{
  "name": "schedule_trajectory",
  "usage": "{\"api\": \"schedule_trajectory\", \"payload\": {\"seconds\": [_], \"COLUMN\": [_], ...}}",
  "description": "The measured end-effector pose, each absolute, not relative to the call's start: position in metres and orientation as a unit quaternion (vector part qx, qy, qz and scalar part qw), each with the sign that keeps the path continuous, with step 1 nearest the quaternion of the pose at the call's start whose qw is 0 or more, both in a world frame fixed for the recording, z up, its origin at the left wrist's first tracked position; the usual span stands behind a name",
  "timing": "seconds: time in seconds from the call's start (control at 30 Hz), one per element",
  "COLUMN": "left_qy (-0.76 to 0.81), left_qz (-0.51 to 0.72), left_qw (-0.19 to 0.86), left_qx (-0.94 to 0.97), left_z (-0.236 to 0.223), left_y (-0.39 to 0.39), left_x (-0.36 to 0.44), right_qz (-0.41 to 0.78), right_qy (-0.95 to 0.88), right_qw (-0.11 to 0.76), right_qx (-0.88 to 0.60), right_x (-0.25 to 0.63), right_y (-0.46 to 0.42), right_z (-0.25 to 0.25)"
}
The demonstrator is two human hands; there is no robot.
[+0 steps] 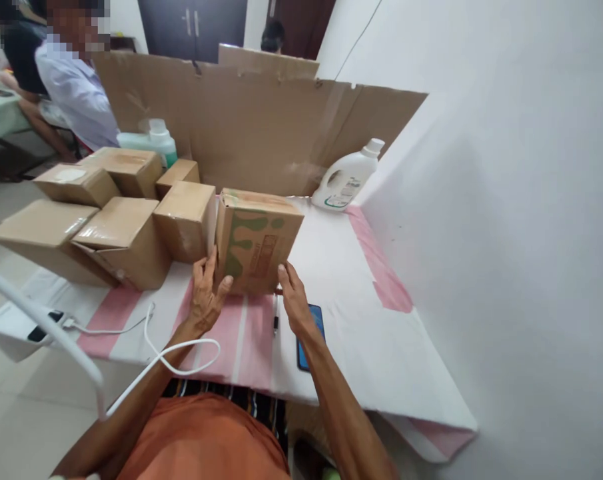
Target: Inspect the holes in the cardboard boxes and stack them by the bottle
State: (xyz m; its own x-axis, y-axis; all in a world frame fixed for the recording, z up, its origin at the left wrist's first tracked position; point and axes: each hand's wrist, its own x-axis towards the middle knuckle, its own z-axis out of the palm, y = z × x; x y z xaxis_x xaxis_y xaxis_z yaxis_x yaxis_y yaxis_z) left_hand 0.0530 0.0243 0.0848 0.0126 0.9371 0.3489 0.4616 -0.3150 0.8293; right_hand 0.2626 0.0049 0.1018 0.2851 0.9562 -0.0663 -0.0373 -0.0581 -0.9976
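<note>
A cardboard box with green print (255, 241) stands on the white and pink table cover (361, 313) in front of me. My left hand (204, 298) presses against its lower left corner, fingers spread up along the side and thumb on the printed face. My right hand (294, 299) rests at the lower right corner, fingers together and pointing at the box's bottom edge. Both hands touch the box from either side. A blue phone (311, 337) lies on the table under my right wrist, with a pen (276, 321) beside it.
Several plain taped cardboard boxes (126, 237) are stacked to the left. A tall cardboard sheet (261, 127) stands behind. A white jug (348, 179) leans by the wall at right, and a green-tinted bottle (154, 141) stands behind the boxes. White cables (151, 347) trail over the table edge. A seated person (76, 87) is at far left.
</note>
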Motion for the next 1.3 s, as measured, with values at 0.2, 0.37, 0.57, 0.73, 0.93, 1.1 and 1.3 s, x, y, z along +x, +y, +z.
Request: {"api": "schedule_trajectory", "payload": {"seconds": [0.2, 0.37, 0.57, 0.73, 0.93, 1.1, 1.3], "left_qy": [0.526, 0.538, 0.528, 0.526, 0.495, 0.448, 0.413], "left_qz": [0.458, 0.469, 0.482, 0.468, 0.474, 0.481, 0.453], "left_qw": [0.256, 0.31, 0.431, 0.494, 0.416, 0.279, 0.214], "left_qx": [0.669, 0.628, 0.551, 0.51, 0.598, 0.7, 0.761], "left_z": [0.097, 0.106, 0.08, 0.055, 0.058, 0.079, 0.09], "left_y": [-0.054, -0.075, -0.072, -0.085, -0.104, -0.104, -0.11], "left_x": [0.018, -0.011, -0.039, -0.036, -0.024, -0.012, 0.007], "right_qz": [0.342, 0.32, 0.482, 0.594, 0.607, 0.561, 0.565], "right_qy": [-0.442, -0.47, -0.355, -0.294, -0.21, -0.203, -0.201], "right_qw": [0.535, 0.507, 0.526, 0.52, 0.6, 0.64, 0.631], "right_qx": [-0.634, -0.648, -0.604, -0.538, -0.478, -0.484, -0.493], "right_x": [0.239, 0.224, 0.221, 0.213, 0.226, 0.254, 0.262], "right_y": [-0.083, -0.111, -0.122, -0.14, -0.131, -0.115, -0.108], "right_z": [0.11, 0.106, 0.07, 0.046, 0.053, 0.075, 0.07]}}
